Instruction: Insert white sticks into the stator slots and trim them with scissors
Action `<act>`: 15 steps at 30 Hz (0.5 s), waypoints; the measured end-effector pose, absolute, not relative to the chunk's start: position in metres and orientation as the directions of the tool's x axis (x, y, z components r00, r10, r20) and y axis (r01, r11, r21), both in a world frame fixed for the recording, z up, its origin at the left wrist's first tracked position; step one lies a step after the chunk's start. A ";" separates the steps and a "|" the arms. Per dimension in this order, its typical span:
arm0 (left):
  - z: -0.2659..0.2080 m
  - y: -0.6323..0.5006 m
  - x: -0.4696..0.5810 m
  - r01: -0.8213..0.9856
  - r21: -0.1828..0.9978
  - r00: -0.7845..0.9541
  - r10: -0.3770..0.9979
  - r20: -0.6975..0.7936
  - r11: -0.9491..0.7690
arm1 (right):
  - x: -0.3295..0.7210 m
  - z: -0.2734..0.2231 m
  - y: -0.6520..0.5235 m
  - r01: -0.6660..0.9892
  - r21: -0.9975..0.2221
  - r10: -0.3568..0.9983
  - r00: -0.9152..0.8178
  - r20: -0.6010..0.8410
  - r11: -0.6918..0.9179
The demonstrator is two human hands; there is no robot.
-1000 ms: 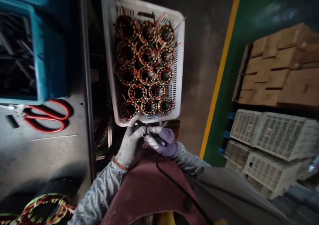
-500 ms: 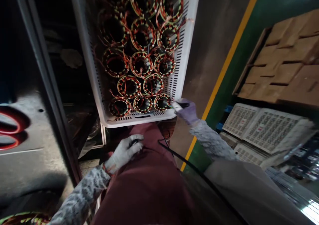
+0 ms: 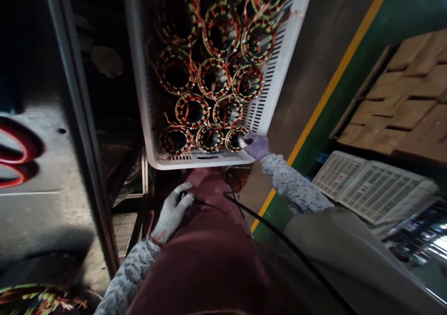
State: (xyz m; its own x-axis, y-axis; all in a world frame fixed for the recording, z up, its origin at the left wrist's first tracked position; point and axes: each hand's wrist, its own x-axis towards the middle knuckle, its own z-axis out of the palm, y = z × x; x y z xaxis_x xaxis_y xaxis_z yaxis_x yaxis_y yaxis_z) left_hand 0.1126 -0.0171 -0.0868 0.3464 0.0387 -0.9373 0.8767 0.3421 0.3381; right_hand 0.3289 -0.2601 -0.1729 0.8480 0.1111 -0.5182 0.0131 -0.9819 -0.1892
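Note:
My right hand (image 3: pixel 256 147), in a purple and white glove, reaches over the crate's near right corner. Its fingers close on the rim of a copper-wound stator (image 3: pixel 234 139), and a small dark patch shows by the thumb. Several more stators, with red and yellow-green bands and loose copper leads, stand in rows inside the white plastic crate (image 3: pixel 174 164). Against the dark red cloth over my leg (image 3: pixel 209 240) rests my left hand (image 3: pixel 174 208), in a pale glove. Thumb and fingers curl around something small and dark that I cannot make out.
A black cable (image 3: pixel 296 259) crosses my lap. At left is a metal worktop (image 3: pixel 45 222) with red handles (image 3: pixel 21 140) and another wound stator (image 3: pixel 38 298). Cardboard boxes (image 3: pixel 412 105) and white slotted crates (image 3: pixel 380 182) stand at right, beyond a yellow floor line (image 3: pixel 314 115).
My right hand has moved from beside the crate's corner to the nearest right stator. The view has shifted, so the crate sits further right. My left hand stays on my leg.

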 end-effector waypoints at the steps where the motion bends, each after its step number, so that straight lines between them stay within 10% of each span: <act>1: -0.087 -0.017 0.110 0.871 0.334 0.346 0.035 -0.938 0.361 | 0.330 -0.168 -0.255 0.014 -0.224 0.128 0.856 -0.501 -0.974; 6: -0.085 -0.020 0.100 0.846 0.311 0.330 0.033 -0.944 0.433 | 0.325 -0.157 -0.211 0.076 -0.383 0.259 0.853 -0.454 -0.921; 15: -0.088 -0.014 0.081 0.740 0.230 0.261 0.046 -0.964 0.632 | 0.314 -0.186 -0.165 0.355 -0.174 0.384 0.699 -0.603 -0.919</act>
